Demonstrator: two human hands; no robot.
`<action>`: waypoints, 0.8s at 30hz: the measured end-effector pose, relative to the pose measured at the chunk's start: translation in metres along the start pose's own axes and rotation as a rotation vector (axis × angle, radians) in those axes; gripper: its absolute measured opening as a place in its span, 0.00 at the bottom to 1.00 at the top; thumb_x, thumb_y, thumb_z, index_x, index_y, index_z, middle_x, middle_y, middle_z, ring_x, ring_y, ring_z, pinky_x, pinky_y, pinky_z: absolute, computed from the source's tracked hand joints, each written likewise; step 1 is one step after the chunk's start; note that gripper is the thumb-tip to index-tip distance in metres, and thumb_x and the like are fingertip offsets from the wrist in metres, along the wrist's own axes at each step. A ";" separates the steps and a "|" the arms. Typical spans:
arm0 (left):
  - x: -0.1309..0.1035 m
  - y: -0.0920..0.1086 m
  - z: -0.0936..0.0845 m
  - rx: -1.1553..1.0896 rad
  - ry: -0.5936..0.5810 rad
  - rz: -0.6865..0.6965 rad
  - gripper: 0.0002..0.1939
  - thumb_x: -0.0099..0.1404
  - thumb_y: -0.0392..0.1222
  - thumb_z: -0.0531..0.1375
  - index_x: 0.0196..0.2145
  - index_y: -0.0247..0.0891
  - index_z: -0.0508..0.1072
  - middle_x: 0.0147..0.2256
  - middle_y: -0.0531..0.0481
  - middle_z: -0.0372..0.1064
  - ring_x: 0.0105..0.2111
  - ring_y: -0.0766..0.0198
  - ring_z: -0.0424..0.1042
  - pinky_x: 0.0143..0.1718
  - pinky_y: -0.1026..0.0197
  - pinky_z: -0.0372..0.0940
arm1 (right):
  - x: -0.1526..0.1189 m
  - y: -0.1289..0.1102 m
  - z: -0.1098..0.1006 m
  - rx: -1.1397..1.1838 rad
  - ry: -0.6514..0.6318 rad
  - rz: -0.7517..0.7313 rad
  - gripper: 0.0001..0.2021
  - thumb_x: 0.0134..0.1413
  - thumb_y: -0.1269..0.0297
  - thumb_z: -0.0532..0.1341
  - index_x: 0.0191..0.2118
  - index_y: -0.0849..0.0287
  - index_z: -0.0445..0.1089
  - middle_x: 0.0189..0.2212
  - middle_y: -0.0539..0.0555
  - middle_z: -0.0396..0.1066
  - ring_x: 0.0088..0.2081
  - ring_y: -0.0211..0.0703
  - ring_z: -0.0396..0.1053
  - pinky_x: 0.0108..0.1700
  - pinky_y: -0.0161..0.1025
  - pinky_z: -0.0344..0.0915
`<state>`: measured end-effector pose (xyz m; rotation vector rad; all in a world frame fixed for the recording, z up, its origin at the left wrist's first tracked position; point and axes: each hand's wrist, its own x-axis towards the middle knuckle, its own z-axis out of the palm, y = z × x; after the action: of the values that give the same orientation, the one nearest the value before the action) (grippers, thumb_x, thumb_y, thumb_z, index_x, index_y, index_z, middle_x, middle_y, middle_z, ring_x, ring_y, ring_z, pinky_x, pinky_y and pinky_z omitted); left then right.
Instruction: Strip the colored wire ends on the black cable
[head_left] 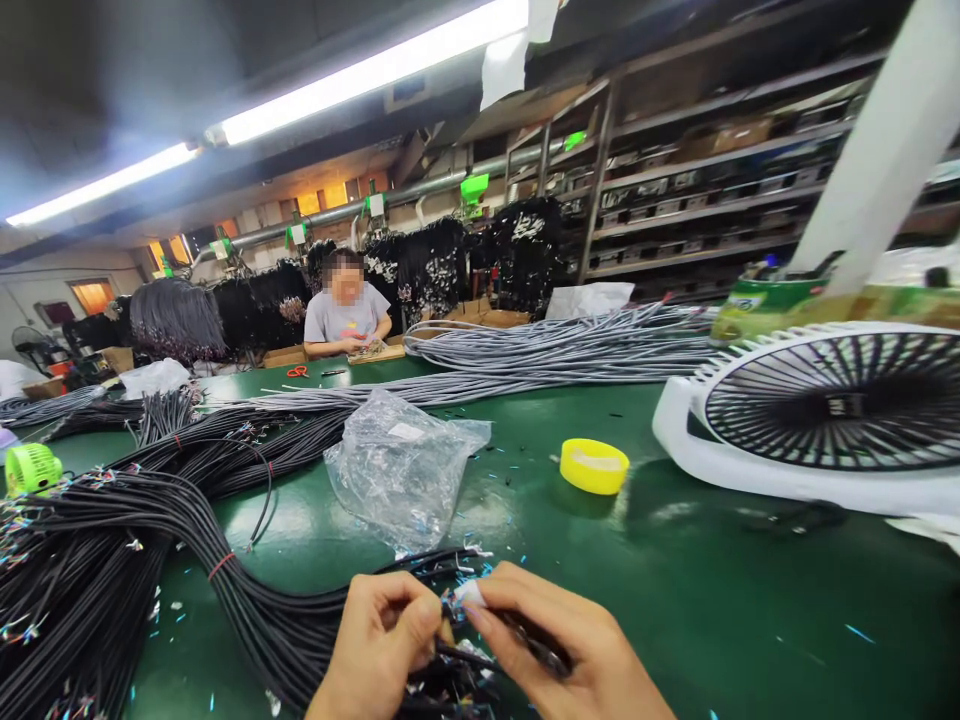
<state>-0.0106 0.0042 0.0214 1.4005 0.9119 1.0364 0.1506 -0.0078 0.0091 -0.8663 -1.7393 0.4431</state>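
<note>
Where the view looks down over a green table [712,600], two bare hands meet at the bottom edge of the frame, close together. The left hand [379,645] is curled, its thumb and fingers pinched shut on the end of a black cable [457,655] that runs across between both hands. The right hand [570,650] lies just beside it, fingers closed, pinching a small white piece [469,592] at its fingertips, right at the cable's wire ends. Whether that white piece is a connector or a scrap of tape cannot be told. The cable end sits directly between the two grips, touching both.

That cable belongs to a thick bundle of black cables [150,540] that sweeps in from the left side of the table and curves down toward the hands, with a red band around part of it. Bare coloured wire tips show along the bundle's left end.

Just beyond the hands lies a crumpled clear plastic bag [401,470]. To its right, well apart from the hands, sits a yellow roll of tape [594,465]. Farther right a white desk fan [817,420] lies tilted back on the table. A long bundle of grey cables [540,350] stretches across the far part of the table. A small green fan [30,468] stands at the left edge.

At the far side another person in a grey shirt [346,318] sits with both hands on their own work. Behind them hang dark cable bundles, with shelving [712,170] at the right.
</note>
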 end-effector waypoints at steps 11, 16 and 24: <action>0.019 -0.023 -0.006 0.535 0.122 -0.061 0.15 0.59 0.46 0.54 0.23 0.33 0.73 0.19 0.49 0.68 0.18 0.62 0.69 0.22 0.64 0.62 | 0.011 0.010 -0.015 0.038 0.334 0.336 0.12 0.56 0.56 0.58 0.28 0.58 0.69 0.18 0.46 0.61 0.17 0.36 0.57 0.17 0.31 0.55; 0.030 -0.037 -0.009 0.960 0.200 -0.105 0.08 0.56 0.30 0.60 0.30 0.36 0.79 0.31 0.44 0.76 0.35 0.53 0.73 0.38 0.57 0.62 | 0.009 0.008 -0.014 0.013 0.288 0.329 0.19 0.60 0.51 0.52 0.23 0.57 0.63 0.17 0.46 0.58 0.17 0.35 0.55 0.16 0.32 0.53; 0.033 -0.043 -0.003 1.274 0.122 -0.186 0.10 0.59 0.30 0.61 0.40 0.35 0.76 0.37 0.40 0.74 0.41 0.48 0.71 0.40 0.55 0.62 | 0.009 0.009 -0.015 -0.123 0.084 0.207 0.18 0.64 0.57 0.49 0.24 0.56 0.62 0.17 0.47 0.62 0.20 0.38 0.63 0.22 0.32 0.62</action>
<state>-0.0020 0.0396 -0.0181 2.1903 1.9180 0.3140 0.1664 0.0028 0.0136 -1.1443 -1.6200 0.4323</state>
